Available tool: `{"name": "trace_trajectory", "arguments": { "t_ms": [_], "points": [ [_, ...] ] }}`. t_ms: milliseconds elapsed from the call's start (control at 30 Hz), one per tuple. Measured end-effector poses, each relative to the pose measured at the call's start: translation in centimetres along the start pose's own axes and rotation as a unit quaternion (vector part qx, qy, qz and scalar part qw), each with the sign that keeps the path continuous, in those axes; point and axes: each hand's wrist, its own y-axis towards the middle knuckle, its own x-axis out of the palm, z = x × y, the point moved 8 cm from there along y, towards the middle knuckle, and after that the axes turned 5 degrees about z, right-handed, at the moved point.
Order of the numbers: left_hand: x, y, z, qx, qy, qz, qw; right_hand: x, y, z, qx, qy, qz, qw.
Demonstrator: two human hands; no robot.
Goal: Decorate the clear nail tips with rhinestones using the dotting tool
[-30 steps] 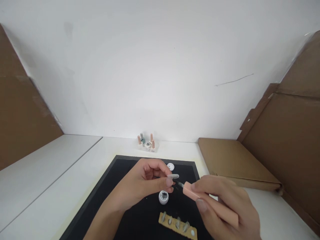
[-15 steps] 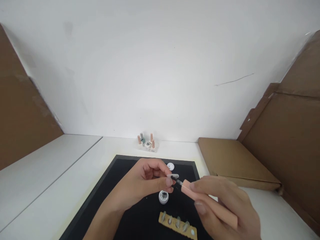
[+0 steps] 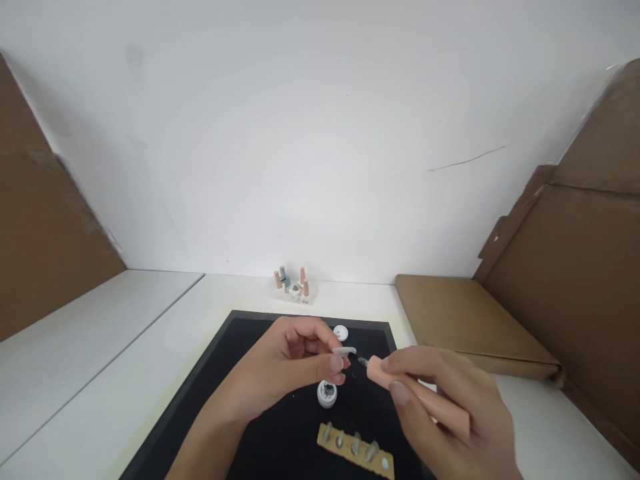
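Note:
My left hand (image 3: 300,357) pinches a pale false nail (image 3: 345,351) between thumb and forefinger, above the black mat. From the right, my right hand (image 3: 445,400) grips the peach cap of a nail polish brush (image 3: 425,395), its dark bristles pointing left at the nail's outer end. Whether the bristles touch the nail I cannot tell. Below my left fingers stands an open white jar (image 3: 327,394) with silvery bits in it. Nearer me lies a yellow strip (image 3: 355,451) carrying several translucent false nails. A round white lid (image 3: 341,333) sits behind my left fingertips.
A clear tray (image 3: 290,298) holding several small polish bottles stands by the white wall. A flat cardboard box (image 3: 470,320) lies at the right on the white table (image 3: 150,333). Brown cardboard panels rise on both sides. The black mat (image 3: 245,327) has a raised dark edge.
The brush in my right hand has drawn slightly right, its tip shifting toward the nail's outer end. My left hand still holds the nail in nearly the same spot.

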Motion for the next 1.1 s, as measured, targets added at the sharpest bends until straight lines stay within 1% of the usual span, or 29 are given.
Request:
{"name": "trace_trajectory", "arguments": {
  "t_ms": [67, 133, 167, 233, 333, 500, 633, 700, 767, 867, 967, 1100],
  "points": [
    [-0.1, 0.0, 0.0, 0.000, -0.004, 0.000, 1.000, -0.2, -0.2, 0.3, 0.011, 0.011, 0.030, 0.999],
    [-0.1, 0.0, 0.0, 0.000, -0.007, 0.000, 1.000, -0.4, -0.3, 0.3, 0.002, 0.038, 0.056, 0.998],
    [-0.1, 0.1, 0.0, -0.001, -0.009, 0.000, 1.000, -0.4, -0.3, 0.2, -0.003, 0.047, 0.059, 0.997],
    [0.0, 0.1, 0.0, -0.002, -0.010, 0.000, 1.000, 0.0, -0.3, 0.2, 0.002, 0.045, 0.038, 0.998],
    [0.1, 0.2, 0.0, -0.002, -0.008, 0.002, 1.000, 0.1, -0.1, 0.6, 0.034, 0.025, 0.016, 0.999],
    [0.0, 0.0, -0.1, -0.004, -0.003, 0.004, 1.000, -0.5, -0.3, 1.1, 0.059, 0.038, 0.047, 0.996],
    [0.0, -0.1, 0.0, 0.002, 0.001, -0.005, 1.000, 0.0, -0.3, 1.2, 0.057, 0.070, 0.021, 0.996],
    [0.0, -0.1, 0.0, 0.004, 0.002, -0.004, 1.000, 0.1, -0.3, 1.4, 0.064, 0.059, 0.010, 0.996],
    [-0.1, -0.1, -0.1, 0.004, 0.002, 0.000, 1.000, 0.0, -0.4, 1.6, 0.073, 0.042, 0.018, 0.996],
    [-0.1, -0.1, -0.1, 0.003, 0.008, 0.002, 1.000, -0.2, -0.7, 1.8, 0.096, 0.059, 0.030, 0.993],
    [-0.1, -0.1, 0.1, 0.004, 0.019, 0.006, 1.000, 0.0, -0.9, 2.1, 0.123, 0.087, 0.023, 0.988],
    [-0.4, -0.3, 0.4, 0.019, 0.054, 0.013, 0.998, 0.2, -1.0, 2.6, 0.160, 0.082, 0.018, 0.984]
  ]
}}
